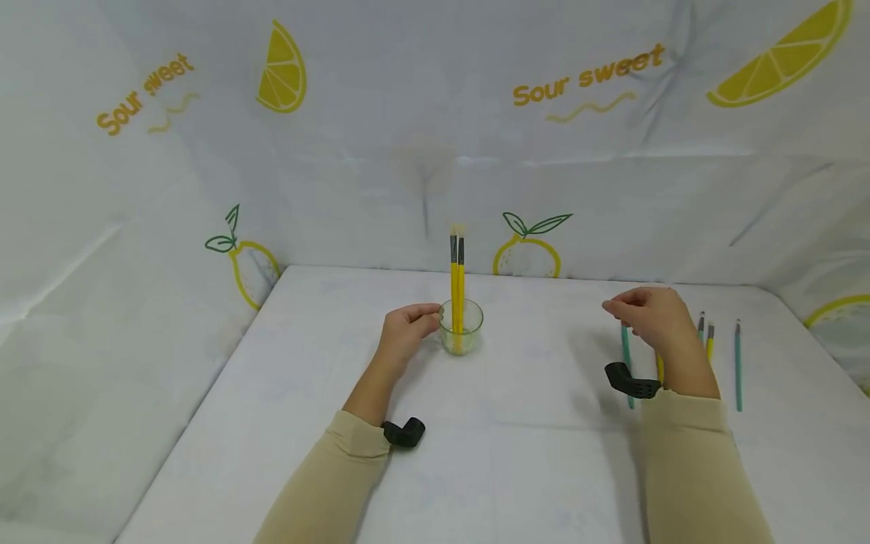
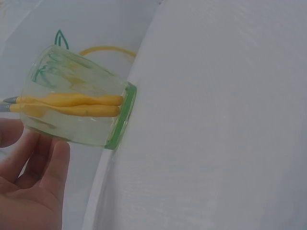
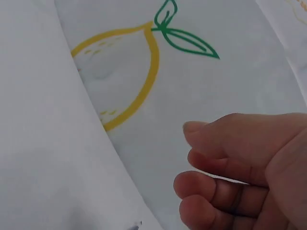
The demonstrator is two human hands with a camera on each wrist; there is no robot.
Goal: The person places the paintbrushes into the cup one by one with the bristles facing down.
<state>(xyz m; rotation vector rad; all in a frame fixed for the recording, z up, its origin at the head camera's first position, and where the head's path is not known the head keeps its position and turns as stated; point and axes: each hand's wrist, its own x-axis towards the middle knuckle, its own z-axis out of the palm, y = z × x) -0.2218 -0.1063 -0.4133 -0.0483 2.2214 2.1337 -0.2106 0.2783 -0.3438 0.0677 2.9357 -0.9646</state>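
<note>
A greenish clear glass (image 1: pixel 469 341) stands on the white table with two yellow paintbrushes (image 1: pixel 458 283) upright in it, bristles up. My left hand (image 1: pixel 406 332) grips its left side near the rim, fingertips against the wall. In the left wrist view, the yellow handle ends (image 2: pixel 93 105) rest close to the glass's green base (image 2: pixel 123 117). My right hand (image 1: pixel 655 321) hovers over brushes lying at the right, its fingers loosely bent and nothing between them. Below it lies a teal brush (image 1: pixel 627 355); a yellow brush (image 1: pixel 659 366) is partly hidden by the hand.
Just right of my right hand lie another teal brush (image 1: pixel 701 326) and a yellow one (image 1: pixel 710 340), partly covered by the wrist. Farther right is a separate teal brush (image 1: pixel 738 366). A white sheet with lemon prints (image 1: pixel 526 257) hangs behind the table.
</note>
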